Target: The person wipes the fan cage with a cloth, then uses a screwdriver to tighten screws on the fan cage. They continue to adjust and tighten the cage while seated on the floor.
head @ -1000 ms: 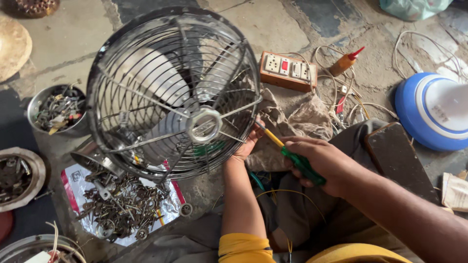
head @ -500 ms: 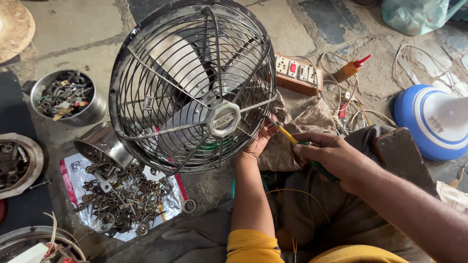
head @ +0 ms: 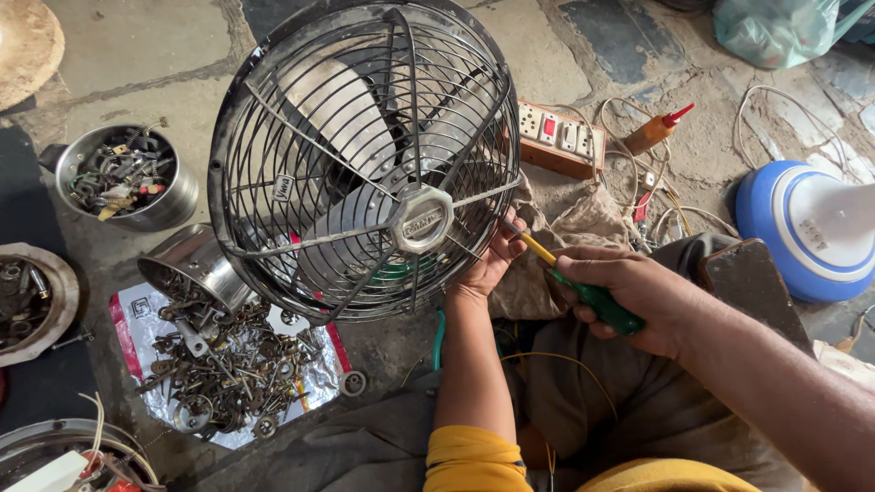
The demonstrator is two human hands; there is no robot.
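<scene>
Here we hold a round wire-caged fan (head: 365, 164) upright on the stone floor (head: 146, 55), w/ its hexagonal hub cap (head: 421, 219) facing up at us. Our left hand (head: 492, 260) sits at the fan's lower right rim, fingers curled shut on the cage wires. Our right hand (head: 638, 296), further right of the fan, is wrapped tight round the green handle of a screwdriver (head: 570, 278); its yellow shaft points up-left & the tip reaches the cage rim just beside the left-hand fingers. We can't tell whether the tip sits in a screw.

Left of the fan: a steel bowl (head: 128, 178) full of small parts. Below-left of the fan, a tipped steel cup (head: 191, 269) lies just under the cage, next to a heap of screws, nuts & washers (head: 223, 374) spread on a foil sheet (head: 137, 319). Right of the fan, behind the rim, an orange-brown socket strip (head: 561, 137); further right a small orange bottle w/ red nozzle (head: 656, 130) among loose white wires, then a blue & white dome-shaped base (head: 807, 228) well apart. A crumpled cloth (head: 574, 228) lies between fan and our lap.
</scene>
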